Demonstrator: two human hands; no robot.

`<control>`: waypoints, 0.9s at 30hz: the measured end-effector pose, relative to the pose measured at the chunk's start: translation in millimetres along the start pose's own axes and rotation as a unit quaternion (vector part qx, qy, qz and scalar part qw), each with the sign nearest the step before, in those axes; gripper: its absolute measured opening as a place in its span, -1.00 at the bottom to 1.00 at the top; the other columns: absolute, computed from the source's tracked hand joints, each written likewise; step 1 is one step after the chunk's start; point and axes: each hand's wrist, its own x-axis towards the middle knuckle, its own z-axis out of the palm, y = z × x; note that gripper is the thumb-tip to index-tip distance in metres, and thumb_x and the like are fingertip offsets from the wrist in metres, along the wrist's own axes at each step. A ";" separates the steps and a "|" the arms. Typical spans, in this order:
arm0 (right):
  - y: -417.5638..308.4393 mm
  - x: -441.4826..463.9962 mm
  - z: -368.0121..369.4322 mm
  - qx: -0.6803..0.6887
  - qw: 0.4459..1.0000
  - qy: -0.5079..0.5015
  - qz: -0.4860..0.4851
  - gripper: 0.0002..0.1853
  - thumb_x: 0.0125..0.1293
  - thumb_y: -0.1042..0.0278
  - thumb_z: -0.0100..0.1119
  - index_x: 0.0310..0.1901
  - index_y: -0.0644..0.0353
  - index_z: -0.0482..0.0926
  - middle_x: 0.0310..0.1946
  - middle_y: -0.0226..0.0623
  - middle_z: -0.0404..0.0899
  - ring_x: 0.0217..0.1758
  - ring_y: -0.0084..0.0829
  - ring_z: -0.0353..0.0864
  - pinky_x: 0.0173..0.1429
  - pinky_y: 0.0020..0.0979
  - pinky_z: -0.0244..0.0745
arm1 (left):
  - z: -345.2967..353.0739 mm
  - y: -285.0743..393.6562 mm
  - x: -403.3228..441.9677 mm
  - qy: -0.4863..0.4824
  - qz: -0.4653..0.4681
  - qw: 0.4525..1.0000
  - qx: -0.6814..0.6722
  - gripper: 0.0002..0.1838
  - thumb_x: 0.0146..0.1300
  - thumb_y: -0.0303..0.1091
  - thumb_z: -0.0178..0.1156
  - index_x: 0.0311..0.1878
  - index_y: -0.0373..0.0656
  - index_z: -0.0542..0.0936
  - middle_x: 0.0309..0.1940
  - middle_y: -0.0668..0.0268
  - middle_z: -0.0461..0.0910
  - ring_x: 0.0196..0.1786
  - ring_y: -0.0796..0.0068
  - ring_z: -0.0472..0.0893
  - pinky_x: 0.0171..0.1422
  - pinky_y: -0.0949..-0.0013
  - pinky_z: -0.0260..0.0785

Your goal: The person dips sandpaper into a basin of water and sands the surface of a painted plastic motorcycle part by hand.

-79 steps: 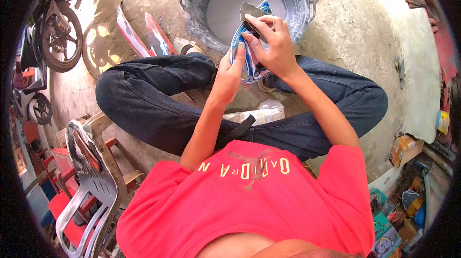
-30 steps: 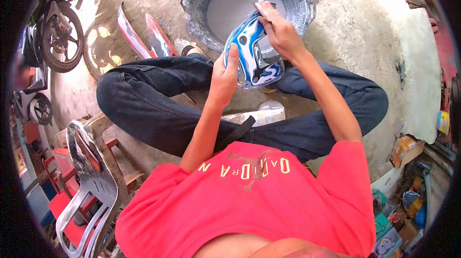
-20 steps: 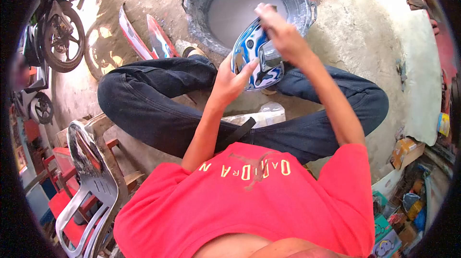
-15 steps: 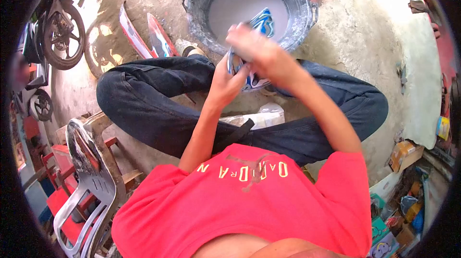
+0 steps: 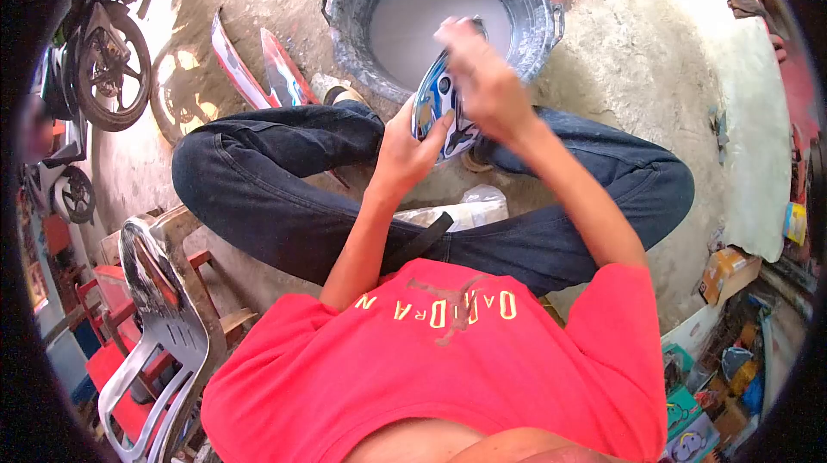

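My left hand [image 5: 407, 153] is wrapped round the near left edge of a curved, glossy panel [image 5: 441, 94] with a blue, white and black swirl pattern. The panel is tilted up between my knees, at the near rim of a black basin [image 5: 355, 54] of cloudy, greyish liquid [image 5: 409, 19]. Over the panel's right side and upper end lies my right hand [image 5: 489, 80]. Its fingers are smeared by motion, so whether they hold anything is hidden. Much of the panel's far part is covered by that hand.
Two red and white panels [image 5: 284, 71] lie on the concrete floor left of the basin. A whitish plastic package [image 5: 469, 211] sits between my legs. A grey plastic chair [image 5: 172, 316] stands at left, a motorcycle wheel [image 5: 114, 71] behind it. At right are a cardboard box [image 5: 728, 275] and clutter.
My right hand has shifted slightly up and right along the panel, uncovering more of its left side. The blue upper end that showed over the basin is now mostly hidden. My left hand keeps its grip.
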 end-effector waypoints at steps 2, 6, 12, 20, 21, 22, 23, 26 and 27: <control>-29.7 -1.0 -6.8 0.009 0.993 -0.064 -0.098 -0.58 0.25 0.46 0.15 0.17 0.25 0.54 0.20 0.00 0.56 0.35 -0.02 0.50 0.46 -0.13 0.37 | -4.2 -7.3 0.8 0.003 0.038 0.998 0.051 -0.75 0.36 -0.40 0.23 0.04 -0.29 0.55 -0.33 0.18 0.67 -0.27 0.56 0.63 -0.12 0.35 0.50; 18.1 17.2 -11.9 -0.028 0.998 -0.034 -0.053 -0.62 0.23 0.46 0.22 0.11 0.20 0.60 0.10 -0.10 0.63 0.31 -0.07 0.55 0.42 -0.15 0.41 | -1.8 6.8 -3.7 0.016 0.014 0.998 0.058 -0.76 0.32 -0.43 0.21 0.01 -0.29 0.55 -0.41 0.16 0.66 -0.44 0.46 0.64 -0.29 0.28 0.50; -39.9 0.8 -13.3 0.007 0.981 -0.091 -0.173 -0.66 0.22 0.41 0.16 0.05 0.21 0.59 0.08 -0.03 0.63 0.24 -0.06 0.59 0.40 -0.10 0.43 | -1.6 -0.6 0.4 0.030 0.102 0.988 0.112 -0.81 0.37 -0.44 0.16 -0.02 -0.30 0.52 -0.48 0.11 0.62 -0.52 0.31 0.68 -0.43 0.31 0.48; 4.0 13.0 -27.1 -0.058 0.992 -0.047 -0.105 -0.60 0.18 0.53 0.13 0.09 0.23 0.57 0.10 -0.03 0.61 0.30 -0.07 0.54 0.41 -0.13 0.43 | 2.2 17.0 -4.4 0.016 0.044 0.994 0.102 -0.82 0.38 -0.49 0.15 0.00 -0.28 0.52 -0.51 0.11 0.59 -0.47 0.26 0.72 -0.43 0.26 0.47; -18.3 5.3 -19.1 -0.031 0.989 -0.056 -0.131 -0.58 0.17 0.60 0.09 0.11 0.22 0.56 0.12 -0.07 0.60 0.32 -0.10 0.53 0.41 -0.13 0.44 | -0.1 2.8 -3.5 0.026 0.102 0.987 0.118 -0.82 0.38 -0.48 0.15 0.00 -0.28 0.52 -0.51 0.09 0.58 -0.46 0.25 0.72 -0.42 0.25 0.47; -38.3 3.2 -20.0 -0.005 0.986 -0.073 -0.152 -0.58 0.16 0.59 0.12 0.10 0.20 0.57 0.12 -0.09 0.61 0.33 -0.11 0.53 0.41 -0.13 0.44 | -4.0 -15.0 -0.3 0.037 0.160 0.977 0.134 -0.83 0.38 -0.48 0.15 0.00 -0.28 0.52 -0.51 0.08 0.57 -0.46 0.25 0.72 -0.42 0.23 0.47; -34.3 8.0 -21.8 -0.016 0.986 -0.069 -0.151 -0.57 0.16 0.60 0.12 0.11 0.20 0.57 0.12 -0.08 0.61 0.33 -0.11 0.53 0.41 -0.13 0.43 | -7.8 -30.7 -0.9 0.047 0.214 0.964 0.151 -0.83 0.38 -0.48 0.15 -0.01 -0.28 0.52 -0.51 0.07 0.56 -0.46 0.24 0.72 -0.41 0.22 0.46; 12.3 25.1 -36.0 -0.070 0.990 -0.055 -0.105 -0.55 0.16 0.61 0.12 0.13 0.21 0.55 0.13 -0.05 0.60 0.33 -0.07 0.52 0.42 -0.13 0.42 | -1.3 13.3 -4.7 0.037 0.079 0.987 0.138 -0.84 0.34 -0.52 0.15 -0.04 -0.29 0.54 -0.47 -0.01 0.58 -0.38 0.04 0.71 -0.34 0.18 0.47; 23.5 31.0 -41.9 -0.110 0.990 -0.024 -0.081 -0.54 0.17 0.64 0.09 0.15 0.24 0.54 0.14 -0.03 0.59 0.33 -0.05 0.52 0.41 -0.12 0.43 | 1.0 21.2 -4.1 0.034 0.065 0.989 0.127 -0.84 0.33 -0.53 0.15 -0.05 -0.30 0.54 -0.46 -0.03 0.59 -0.37 -0.01 0.70 -0.33 0.17 0.47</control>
